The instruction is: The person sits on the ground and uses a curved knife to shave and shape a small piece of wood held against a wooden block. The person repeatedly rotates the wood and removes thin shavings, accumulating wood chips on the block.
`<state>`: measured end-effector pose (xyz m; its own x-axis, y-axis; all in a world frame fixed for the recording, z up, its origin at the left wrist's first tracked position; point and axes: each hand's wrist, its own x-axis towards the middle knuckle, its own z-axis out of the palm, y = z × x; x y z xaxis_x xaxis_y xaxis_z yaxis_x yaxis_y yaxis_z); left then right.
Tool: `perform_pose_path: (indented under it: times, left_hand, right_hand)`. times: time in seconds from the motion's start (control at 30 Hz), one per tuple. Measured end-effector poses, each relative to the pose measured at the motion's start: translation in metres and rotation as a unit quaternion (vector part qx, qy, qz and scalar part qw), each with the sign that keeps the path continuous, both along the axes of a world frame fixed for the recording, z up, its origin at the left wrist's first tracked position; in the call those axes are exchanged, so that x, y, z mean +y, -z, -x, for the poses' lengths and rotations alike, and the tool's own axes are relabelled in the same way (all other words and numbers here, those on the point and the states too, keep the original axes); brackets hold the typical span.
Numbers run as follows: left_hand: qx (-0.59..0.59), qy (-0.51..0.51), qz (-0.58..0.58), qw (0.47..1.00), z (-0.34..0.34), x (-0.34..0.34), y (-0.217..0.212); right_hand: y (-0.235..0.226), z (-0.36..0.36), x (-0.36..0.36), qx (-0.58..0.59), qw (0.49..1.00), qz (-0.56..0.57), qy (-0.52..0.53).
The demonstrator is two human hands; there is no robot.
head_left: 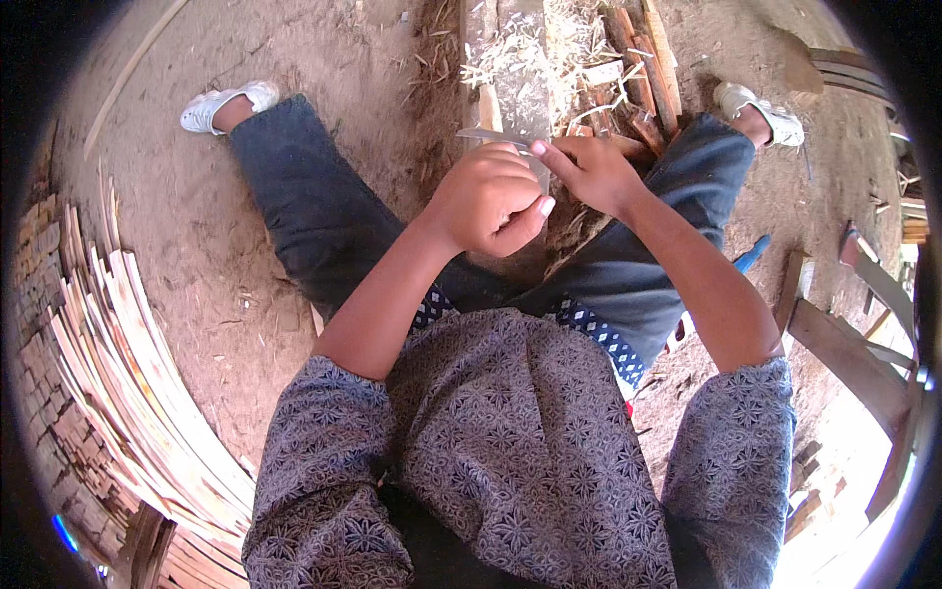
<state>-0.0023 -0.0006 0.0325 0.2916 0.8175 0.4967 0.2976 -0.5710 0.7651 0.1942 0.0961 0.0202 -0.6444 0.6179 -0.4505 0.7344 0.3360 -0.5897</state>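
My right hand (594, 175) is closed around a knife, its handle hidden in the fingers. The thin grey knife blade (491, 135) points left, just beyond the knuckles of my left hand. My left hand (491, 199) is curled into a fist, thumb folded toward the right. A pale wooden strip (488, 106) shows on the far side of the fist, with the blade lying across its near end; my fingers hide the grip on it. Both hands are close together, above a grey plank (525, 113) between my spread legs.
Curly wood shavings (510, 54) cover the plank's far part. Reddish-brown wood offcuts (633, 74) lie right of it. Long pale wooden strips (147, 353) are piled at left beside stacked wood blocks (44, 294). A wooden frame (849, 353) stands at right on the dirt floor.
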Motion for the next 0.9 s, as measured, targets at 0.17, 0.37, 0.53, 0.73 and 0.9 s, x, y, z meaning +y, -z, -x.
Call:
perform_pose_path:
  times: [0.17,0.37,0.53,0.73,0.9]
  left_hand:
    - [0.016,0.020,-0.014,1.000,-0.002,-0.001,0.002]
    - [0.010,0.027,-0.008,1.000,-0.001,0.006,-0.003]
    - [0.013,0.019,-0.009,1.000,-0.002,0.002,0.000]
    - [0.028,0.020,-0.010,0.999,-0.001,0.001,0.001]
    - [0.015,0.027,-0.006,1.000,0.001,0.007,-0.006]
  right_hand:
    - [0.025,-0.008,0.026,-0.056,0.995,-0.084,-0.014]
    - [0.057,-0.040,0.051,-0.117,0.991,-0.062,0.036]
    - [0.018,-0.008,0.015,-0.036,0.998,0.032,0.035]
    - [0.003,0.011,0.024,-0.086,0.996,-0.004,-0.020]
    - [0.037,-0.014,0.063,-0.186,0.982,-0.032,0.014]
